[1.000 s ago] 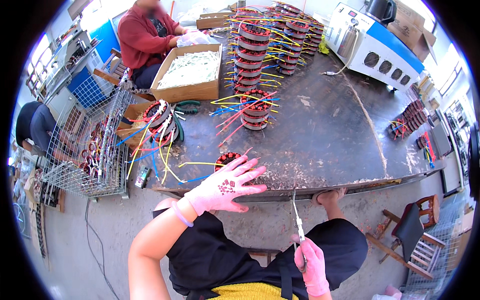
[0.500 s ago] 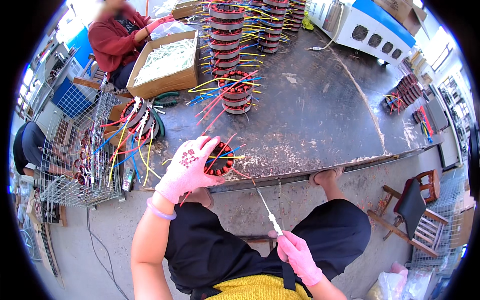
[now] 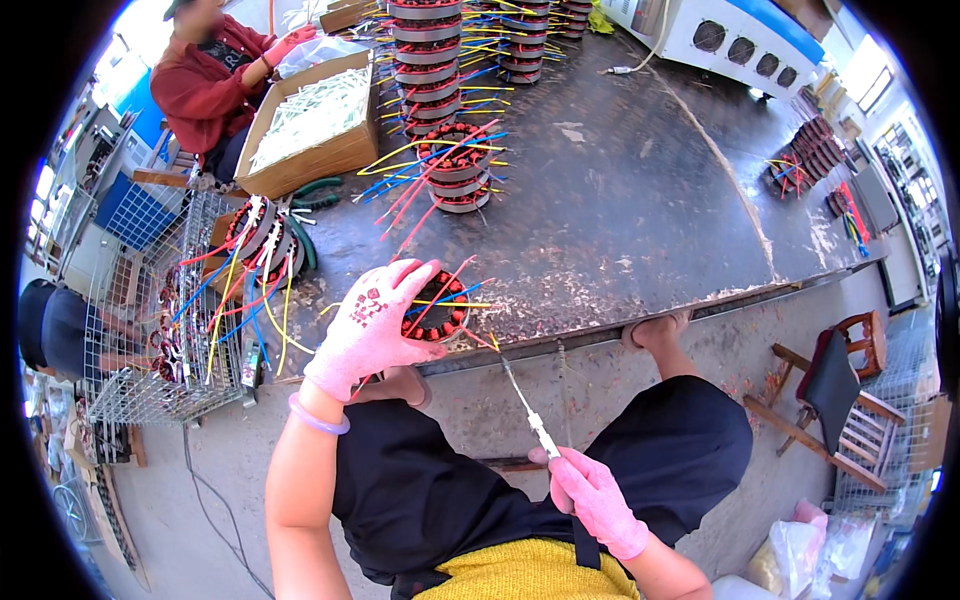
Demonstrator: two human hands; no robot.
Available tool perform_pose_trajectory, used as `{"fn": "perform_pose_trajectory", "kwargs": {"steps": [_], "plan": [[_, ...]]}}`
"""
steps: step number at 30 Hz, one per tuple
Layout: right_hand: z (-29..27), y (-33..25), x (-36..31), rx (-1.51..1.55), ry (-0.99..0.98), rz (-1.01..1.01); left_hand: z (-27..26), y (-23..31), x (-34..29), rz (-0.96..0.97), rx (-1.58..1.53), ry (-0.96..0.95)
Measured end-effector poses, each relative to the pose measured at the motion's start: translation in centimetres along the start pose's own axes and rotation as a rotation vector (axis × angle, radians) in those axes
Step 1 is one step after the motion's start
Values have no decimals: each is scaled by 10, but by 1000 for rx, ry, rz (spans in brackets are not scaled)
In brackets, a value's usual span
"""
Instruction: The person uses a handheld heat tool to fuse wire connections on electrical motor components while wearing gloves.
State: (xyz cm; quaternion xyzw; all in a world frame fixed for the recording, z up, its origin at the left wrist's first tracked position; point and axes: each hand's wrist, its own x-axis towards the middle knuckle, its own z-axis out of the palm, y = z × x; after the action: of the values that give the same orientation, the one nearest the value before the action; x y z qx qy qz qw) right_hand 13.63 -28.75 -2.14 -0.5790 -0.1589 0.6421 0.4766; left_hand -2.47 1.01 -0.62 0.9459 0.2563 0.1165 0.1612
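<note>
My left hand (image 3: 370, 322), in a pink glove, grips a motor stator (image 3: 447, 310) at the table's near edge. The stator is a ring with red coils inside; red, blue and yellow wires stick out of it. My right hand (image 3: 590, 495), also gloved in pink, is closed round a slim tool (image 3: 541, 434) with a white grip and a thin shaft. The shaft points up and left, its tip close to the ends of a red wire and a yellow wire at the stator's right. Whether tip and wire touch, I cannot tell.
Stacked stators (image 3: 428, 70) with loose wires stand at the back. Left are a stator group (image 3: 268, 240), pliers (image 3: 316, 193), a wire basket (image 3: 160, 390) and a carton (image 3: 330, 160) of white tubes. Another person (image 3: 205, 90) sits behind. A white-blue machine (image 3: 720, 40) stands back right.
My view has shifted slightly, so the table things sit further left. The tool's tip has moved slightly up, staying near the wire ends. My left hand keeps its grip on the stator.
</note>
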Motion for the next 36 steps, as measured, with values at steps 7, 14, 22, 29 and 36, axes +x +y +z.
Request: {"fn": "perform_pose_trajectory", "kwargs": {"steps": [7,14,22,29,36], "plan": [[-2,4,0,13,-14,-8,2,-2,0,20,3,3],[1,2,-2,-31,11,-3,1,-2,1,21,-1,-9],[-1,5,0,-14,-10,-43,0,0,0,6,-9,-17],[0,8,1,57,-11,8,1,1,3,23,-21,-20],[1,6,0,34,0,7,5,-1,3,26,-2,-16]]}}
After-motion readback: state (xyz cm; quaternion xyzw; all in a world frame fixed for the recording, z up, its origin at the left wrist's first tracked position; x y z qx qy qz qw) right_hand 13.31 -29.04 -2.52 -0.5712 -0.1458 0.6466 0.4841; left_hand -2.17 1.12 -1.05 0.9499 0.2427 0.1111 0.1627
